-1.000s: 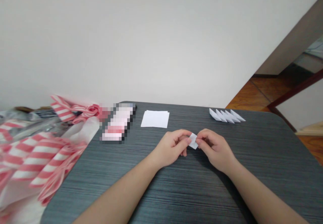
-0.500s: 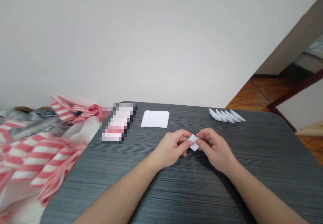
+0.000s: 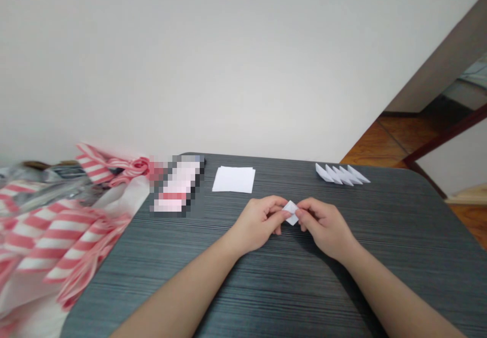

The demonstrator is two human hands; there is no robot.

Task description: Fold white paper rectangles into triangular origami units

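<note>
Between my two hands is a small white folded paper [image 3: 291, 213], turned so it looks like a diamond. My left hand [image 3: 264, 221] pinches its left corner between thumb and fingers. On the opposite corner, my right hand [image 3: 323, 226] has its thumb and fingertips closed. The paper is held just over the dark wood-grain table [image 3: 243, 287]. Beyond my left hand lies a stack of square white paper sheets [image 3: 234, 179]. Several pointed folded paper pieces [image 3: 341, 174] rest in an overlapping row past my right hand.
A phone-like object [image 3: 178, 183], blurred out by pixels, lies at the table's back left. Red-and-white striped cloth [image 3: 61, 236] and clear plastic wrapping are heaped beside the left edge. A pale wall [image 3: 243, 64] rises behind the table, with wooden floor [image 3: 375, 142] at the right.
My right hand's fingers have shifted slightly on the paper, and the paper has moved a touch up and left. My left hand keeps nearly the same place.
</note>
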